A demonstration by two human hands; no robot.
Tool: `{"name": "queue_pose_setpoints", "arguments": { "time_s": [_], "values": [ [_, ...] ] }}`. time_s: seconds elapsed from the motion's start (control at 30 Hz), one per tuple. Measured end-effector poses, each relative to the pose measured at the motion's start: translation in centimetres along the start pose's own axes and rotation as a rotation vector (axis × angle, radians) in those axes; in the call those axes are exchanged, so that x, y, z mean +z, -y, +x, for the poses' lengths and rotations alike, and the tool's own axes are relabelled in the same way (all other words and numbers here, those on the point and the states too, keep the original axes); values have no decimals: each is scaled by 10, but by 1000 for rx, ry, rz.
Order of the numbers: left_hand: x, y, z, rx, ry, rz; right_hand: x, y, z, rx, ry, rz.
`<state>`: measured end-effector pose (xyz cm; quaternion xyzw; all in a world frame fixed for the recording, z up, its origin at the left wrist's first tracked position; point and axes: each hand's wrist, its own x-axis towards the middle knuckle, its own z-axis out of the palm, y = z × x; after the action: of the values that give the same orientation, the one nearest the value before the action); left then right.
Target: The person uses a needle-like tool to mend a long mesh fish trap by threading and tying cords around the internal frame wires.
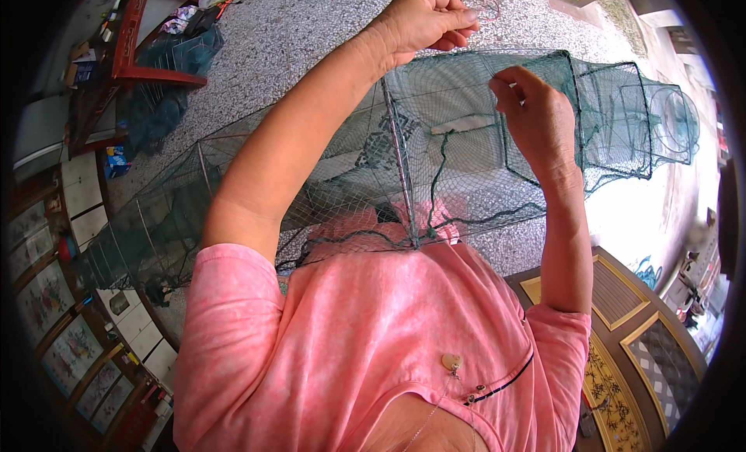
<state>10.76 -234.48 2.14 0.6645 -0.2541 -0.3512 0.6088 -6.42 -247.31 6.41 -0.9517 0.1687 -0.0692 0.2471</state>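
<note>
A long green mesh fishing trap (pixel 614 114) on thin square frames stretches across in front of me, from the left to the far right. My left hand (pixel 431 21) is raised beyond the trap's far edge, with its thumb and fingers pinched together. Over the mesh, my right hand (pixel 536 118) has thumb and forefinger pressed together. Anything thin in either pinch is too small to make out. A dark green cord (pixel 440 172) runs down the netting between my arms. Beside my left fingertips is a thin pink loop (pixel 489 5).
Speckled floor (pixel 256 40) lies beneath the trap. At the upper left stands a red wooden frame (pixel 159 75) with more green netting (pixel 155 122) bunched by it. Gold-trimmed brown panels (pixel 614 390) are at the lower right. Cabinets (pixel 85 192) line the left side.
</note>
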Motion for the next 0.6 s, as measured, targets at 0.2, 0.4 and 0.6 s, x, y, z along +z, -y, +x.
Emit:
{"name": "queue_pose_setpoints", "arguments": {
  "time_s": [0.2,0.4,0.6],
  "values": [
    [12,-14,-11,-81,34,52,9,6,11,-29,-73,118],
    [7,-12,-14,294,-65,112,8,23,16,-127,-280,42],
    [11,-6,-4,341,27,-238,4,17,35,-208,-227,315]
  ]
}}
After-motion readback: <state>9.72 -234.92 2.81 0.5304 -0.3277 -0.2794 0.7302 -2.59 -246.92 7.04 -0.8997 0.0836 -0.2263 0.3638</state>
